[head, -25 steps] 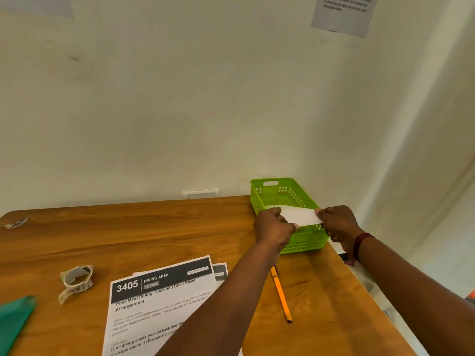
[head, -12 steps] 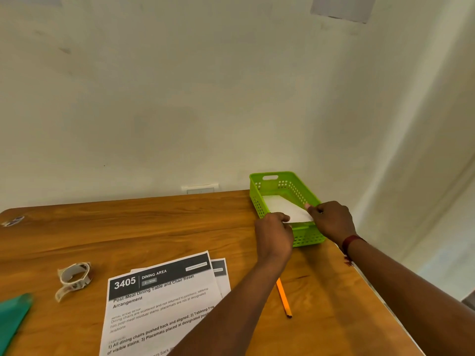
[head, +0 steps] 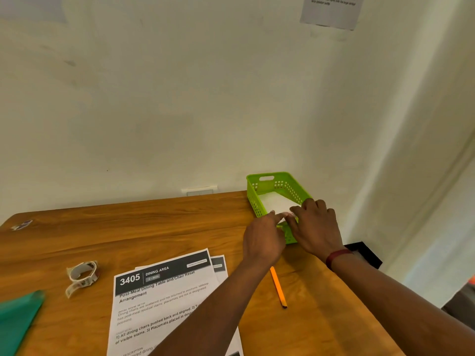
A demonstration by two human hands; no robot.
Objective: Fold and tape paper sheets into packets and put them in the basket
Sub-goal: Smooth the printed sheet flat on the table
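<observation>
The green plastic basket [head: 257, 187] stands at the table's far right corner, against the wall. A white folded paper packet [head: 276, 204] lies inside it, near end raised toward the front rim. My left hand [head: 262, 240] and my right hand [head: 316, 227] meet at that front rim, fingertips pinched on the packet's near edge. The hands hide the basket's near wall and the packet's front edge. Printed paper sheets [head: 164, 299] headed "3405 Dining Area" lie stacked at the table's front middle.
A roll of tape [head: 83, 274] with a loose tail lies left of the sheets. An orange pencil [head: 279, 289] lies right of them. A green flat object [head: 18, 317] pokes in at the lower left. The table's right edge [head: 341, 278] runs just beside the basket.
The packet went from held above the basket's front to lying inside it. Both hands followed it down and moved closer together at the front rim.
</observation>
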